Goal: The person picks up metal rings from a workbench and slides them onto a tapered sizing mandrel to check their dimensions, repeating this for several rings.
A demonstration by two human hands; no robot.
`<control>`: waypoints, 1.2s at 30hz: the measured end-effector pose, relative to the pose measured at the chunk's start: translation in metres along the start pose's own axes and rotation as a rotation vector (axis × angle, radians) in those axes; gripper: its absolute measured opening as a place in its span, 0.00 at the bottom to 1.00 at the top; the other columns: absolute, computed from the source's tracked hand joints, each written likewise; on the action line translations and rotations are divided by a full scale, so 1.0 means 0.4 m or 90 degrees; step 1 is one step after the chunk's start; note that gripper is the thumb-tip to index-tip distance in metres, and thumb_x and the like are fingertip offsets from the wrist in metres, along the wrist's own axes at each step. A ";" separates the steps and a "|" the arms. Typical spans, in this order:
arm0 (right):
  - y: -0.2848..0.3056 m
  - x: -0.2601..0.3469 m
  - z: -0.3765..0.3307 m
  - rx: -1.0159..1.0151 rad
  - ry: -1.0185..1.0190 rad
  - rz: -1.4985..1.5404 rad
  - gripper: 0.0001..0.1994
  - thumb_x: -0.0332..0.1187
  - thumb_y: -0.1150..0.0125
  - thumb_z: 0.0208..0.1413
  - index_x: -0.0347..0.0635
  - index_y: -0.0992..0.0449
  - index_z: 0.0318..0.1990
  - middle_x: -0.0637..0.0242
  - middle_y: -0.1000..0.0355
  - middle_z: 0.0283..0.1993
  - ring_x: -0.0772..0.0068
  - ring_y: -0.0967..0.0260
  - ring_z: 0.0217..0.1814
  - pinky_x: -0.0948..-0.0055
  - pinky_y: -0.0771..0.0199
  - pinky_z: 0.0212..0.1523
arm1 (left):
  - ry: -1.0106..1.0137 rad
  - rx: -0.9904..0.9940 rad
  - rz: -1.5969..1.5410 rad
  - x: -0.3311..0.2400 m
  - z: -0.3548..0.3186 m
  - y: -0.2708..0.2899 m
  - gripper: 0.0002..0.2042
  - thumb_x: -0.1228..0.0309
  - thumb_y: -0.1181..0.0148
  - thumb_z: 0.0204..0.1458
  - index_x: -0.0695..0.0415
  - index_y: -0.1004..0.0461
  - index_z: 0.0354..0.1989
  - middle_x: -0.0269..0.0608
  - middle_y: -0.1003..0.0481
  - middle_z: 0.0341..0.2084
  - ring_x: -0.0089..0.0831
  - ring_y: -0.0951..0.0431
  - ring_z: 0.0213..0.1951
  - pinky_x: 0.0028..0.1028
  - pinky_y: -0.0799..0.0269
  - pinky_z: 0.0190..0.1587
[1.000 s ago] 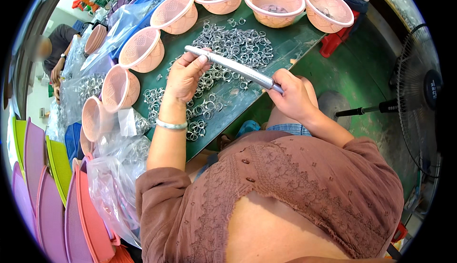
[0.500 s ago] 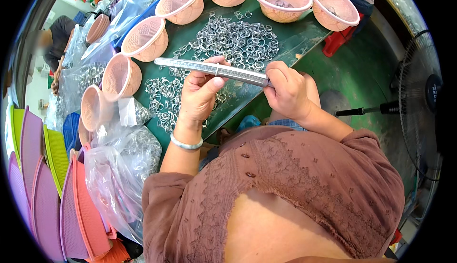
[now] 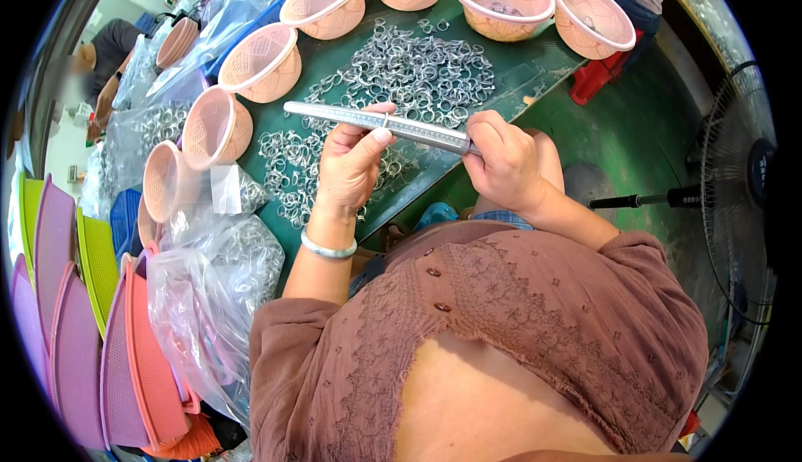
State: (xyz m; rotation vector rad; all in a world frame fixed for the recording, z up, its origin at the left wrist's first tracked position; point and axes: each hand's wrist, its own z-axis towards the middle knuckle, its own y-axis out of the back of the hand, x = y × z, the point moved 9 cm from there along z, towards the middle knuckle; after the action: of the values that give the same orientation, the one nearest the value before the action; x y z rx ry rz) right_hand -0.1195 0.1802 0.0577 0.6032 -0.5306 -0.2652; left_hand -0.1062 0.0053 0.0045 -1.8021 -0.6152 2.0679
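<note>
A ring-sizing mandrel, a tapered silver metal stick with fine markings, lies across in front of me above the table, its thin end to the left. My right hand is closed around the thick handle end. A slim silver ring sits around the mandrel near its middle. My left hand, bracelet at the wrist, pinches the ring with thumb and fingers; part of the grip is hidden behind the mandrel. Just beyond both hands a wide heap of silver rings covers the green table.
Pink plastic baskets curve around the heap; the back right ones hold a few small pieces. Clear bags of rings lie at left, near stacked coloured baskets. A black fan stands right. Another person is at far left, another beyond the table.
The mandrel's thin end has shifted slightly right, while both hands keep their grips and the ring stays near the middle. The person at far left has moved an arm.
</note>
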 end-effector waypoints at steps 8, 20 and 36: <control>-0.004 -0.013 -0.002 0.027 -0.023 0.059 0.10 0.24 0.42 0.36 0.39 0.37 0.26 0.62 0.36 0.30 0.59 0.35 0.22 0.66 0.35 0.21 | -0.048 -0.062 -0.022 -0.004 0.008 -0.007 0.11 0.77 0.45 0.50 0.64 0.30 0.42 0.41 0.28 0.38 0.26 0.29 0.37 0.24 0.32 0.42; 0.010 -0.145 -0.098 0.093 -0.240 0.221 0.07 0.22 0.42 0.40 0.36 0.34 0.26 0.59 0.38 0.25 0.60 0.36 0.25 0.69 0.37 0.25 | 0.032 -0.093 -0.306 -0.069 0.112 0.124 0.11 0.74 0.52 0.53 0.67 0.33 0.42 0.49 0.29 0.38 0.36 0.28 0.40 0.30 0.29 0.43; 0.057 -0.267 -0.141 0.032 -0.371 0.204 0.08 0.30 0.40 0.40 0.38 0.33 0.23 0.61 0.37 0.19 0.66 0.37 0.19 0.72 0.41 0.21 | 0.166 -0.091 -0.228 -0.009 0.157 0.026 0.14 0.69 0.53 0.53 0.68 0.32 0.41 0.55 0.30 0.41 0.41 0.29 0.43 0.33 0.29 0.45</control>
State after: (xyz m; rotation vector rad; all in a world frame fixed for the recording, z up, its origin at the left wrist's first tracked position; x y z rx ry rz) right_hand -0.1757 0.2659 -0.0099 0.4750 -1.1866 -0.1186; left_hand -0.1673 -0.0120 0.0088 -1.8377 -0.9496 1.5602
